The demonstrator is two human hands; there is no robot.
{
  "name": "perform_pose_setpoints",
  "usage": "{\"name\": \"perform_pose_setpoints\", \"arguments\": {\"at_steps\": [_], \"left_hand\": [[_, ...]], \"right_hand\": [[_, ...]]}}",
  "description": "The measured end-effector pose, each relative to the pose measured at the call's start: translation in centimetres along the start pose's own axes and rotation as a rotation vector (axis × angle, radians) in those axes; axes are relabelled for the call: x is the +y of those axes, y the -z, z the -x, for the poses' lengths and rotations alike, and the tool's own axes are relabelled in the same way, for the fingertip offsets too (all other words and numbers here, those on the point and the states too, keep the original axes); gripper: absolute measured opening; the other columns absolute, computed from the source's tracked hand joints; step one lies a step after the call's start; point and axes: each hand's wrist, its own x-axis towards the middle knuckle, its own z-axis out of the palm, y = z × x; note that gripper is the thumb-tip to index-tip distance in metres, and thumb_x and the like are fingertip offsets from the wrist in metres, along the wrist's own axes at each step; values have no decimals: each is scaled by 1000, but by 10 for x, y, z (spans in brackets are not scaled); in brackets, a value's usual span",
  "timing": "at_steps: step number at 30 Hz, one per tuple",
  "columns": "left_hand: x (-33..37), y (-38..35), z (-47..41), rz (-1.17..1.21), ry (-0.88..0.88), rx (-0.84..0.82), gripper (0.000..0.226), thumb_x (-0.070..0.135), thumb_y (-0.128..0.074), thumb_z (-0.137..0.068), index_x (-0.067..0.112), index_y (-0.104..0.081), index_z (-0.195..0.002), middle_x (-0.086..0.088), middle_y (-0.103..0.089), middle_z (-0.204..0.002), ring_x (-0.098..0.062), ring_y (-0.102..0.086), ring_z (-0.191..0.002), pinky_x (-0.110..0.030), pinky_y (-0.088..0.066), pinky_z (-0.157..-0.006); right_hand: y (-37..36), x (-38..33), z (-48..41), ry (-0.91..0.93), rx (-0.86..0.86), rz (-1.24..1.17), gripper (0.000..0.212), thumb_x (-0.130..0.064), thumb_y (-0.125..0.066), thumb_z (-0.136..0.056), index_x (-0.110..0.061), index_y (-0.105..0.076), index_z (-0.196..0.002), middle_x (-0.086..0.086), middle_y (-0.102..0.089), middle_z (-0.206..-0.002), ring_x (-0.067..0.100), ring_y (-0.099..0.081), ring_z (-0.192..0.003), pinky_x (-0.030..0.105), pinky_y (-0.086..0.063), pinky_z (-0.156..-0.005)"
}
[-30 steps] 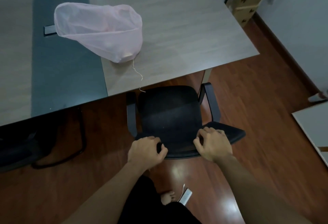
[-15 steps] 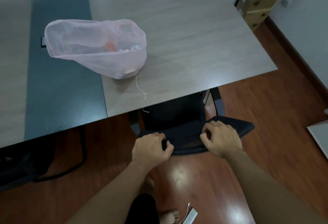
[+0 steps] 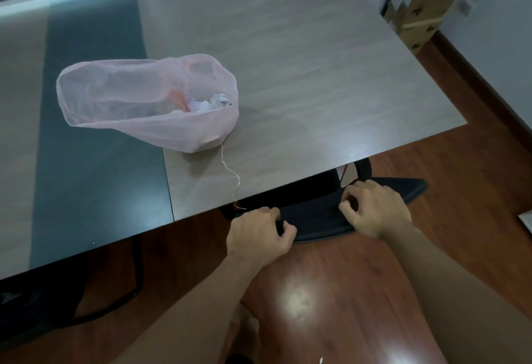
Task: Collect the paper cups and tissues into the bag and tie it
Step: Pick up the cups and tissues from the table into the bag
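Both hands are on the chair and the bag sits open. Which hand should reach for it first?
Probably left. The left hand grips the black chair back nearer the open translucent pink plastic bag, which lies to its upper left on the grey table. The right hand grips farther right.

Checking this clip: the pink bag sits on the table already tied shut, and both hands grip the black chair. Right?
Not tied. The head view shows the pink bag on the table with its mouth open, crumpled tissues visible inside. The rest stands: the left hand and right hand both grip the black chair.
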Motion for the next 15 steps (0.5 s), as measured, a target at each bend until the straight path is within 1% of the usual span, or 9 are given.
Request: {"name": "perform_pose_setpoints", "arguments": {"at_steps": [3, 5, 7, 9, 11, 12, 14, 15], "left_hand": [[-2, -1, -2, 12, -2, -34, 42, 59, -39, -91, 28, -69, -91, 8, -63, -83, -16, -61, -68, -30, -51, -59], [-2, 2, -2, 29, -1, -64, 42, 58, -39, -91, 28, -68, -92, 9, -63, -87, -16, -62, -76, -30, -49, -61], [-3, 7, 0, 76, 5, -111, 42, 58, -40, -90, 30, -71, -98, 10, -66, -97, -16, -65, -88, -32, -51, -69], [-7, 15, 1, 193, -2, -185, 40, 57, -44, -90, 34, -73, -106, 14, -67, -106, -12, -66, -98, -34, -54, -80], [-11, 23, -1, 410, 6, -252, 34, 53, -48, -89, 38, -75, -105, 19, -69, -106, -5, -66, -99, -35, -55, -88], [-14, 27, -4, 588, 35, -267, 31, 50, -50, -90, 39, -76, -102, 21, -72, -103, -1, -67, -97, -36, -57, -89], [-26, 32, -9, 953, 154, -232, 24, 35, -55, -98, 35, -79, -96, 18, -78, -99, -1, -71, -96, -42, -60, -94], [-38, 34, -11, 1048, 235, -188, 26, 28, -56, -103, 33, -80, -95, 17, -79, -99, -1, -72, -98, -44, -60, -97]], "right_hand": [[2, -3, -1, -17, -61, 24, 43, -58, -32, -94, -35, -69, -96, -14, -64, -95, 13, -53, -90, 38, -41, -80], [8, -9, -2, -58, -117, 32, 43, -60, -33, -98, -35, -67, -97, -12, -65, -99, 14, -54, -94, 42, -42, -89], [17, -23, -2, -154, -110, -70, 42, -62, -38, -106, -31, -64, -95, -9, -65, -95, 18, -57, -94, 45, -44, -90], [28, -42, -4, -233, -87, -159, 39, -63, -42, -108, -31, -63, -98, -7, -64, -94, 21, -58, -92, 45, -48, -87], [35, -60, -8, -259, -82, -185, 36, -63, -45, -107, -32, -62, -101, -6, -67, -97, 23, -64, -92, 43, -51, -83], [40, -69, -10, -272, -73, -207, 34, -63, -46, -107, -33, -62, -101, -4, -69, -99, 25, -67, -92, 42, -54, -83], [51, -83, -19, -298, -32, -271, 33, -61, -48, -105, -31, -63, -102, 0, -72, -102, 28, -70, -94, 44, -59, -82], [59, -90, -25, -305, -11, -304, 34, -59, -49, -105, -29, -65, -103, 0, -73, -102, 27, -70, -93, 44, -60, -82]]}}
